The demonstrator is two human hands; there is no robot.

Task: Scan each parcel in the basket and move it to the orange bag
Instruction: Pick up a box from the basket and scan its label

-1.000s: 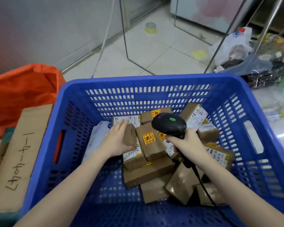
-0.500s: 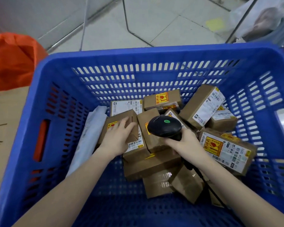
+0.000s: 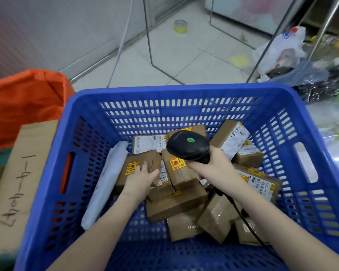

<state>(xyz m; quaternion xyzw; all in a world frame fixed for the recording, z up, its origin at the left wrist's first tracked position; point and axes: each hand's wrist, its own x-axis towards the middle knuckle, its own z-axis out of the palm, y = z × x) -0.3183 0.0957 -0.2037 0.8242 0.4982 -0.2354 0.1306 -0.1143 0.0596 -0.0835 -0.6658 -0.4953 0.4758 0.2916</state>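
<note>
A blue slatted basket (image 3: 176,94) fills the middle of the view and holds several brown cardboard parcels with white labels and yellow-red stickers. My left hand (image 3: 140,178) grips one small brown parcel (image 3: 137,166) at the left of the pile, fingers curled over its top edge. My right hand (image 3: 213,167) holds a black barcode scanner (image 3: 188,146) with a green dot, just above the pile; its cable runs down to the lower right. A white padded mailer (image 3: 108,177) leans on the basket's left wall. The orange bag (image 3: 22,106) lies left of the basket.
A flat cardboard sheet (image 3: 18,173) with handwriting lies between the basket and the orange bag. Tiled floor lies beyond, with a tape roll (image 3: 180,26), metal frame legs (image 3: 149,36) and plastic bags (image 3: 282,51) with clutter at the right.
The camera has tilted back up, showing more floor. My left hand has closed round the small parcel's edge. The scanner has risen slightly above the pile.
</note>
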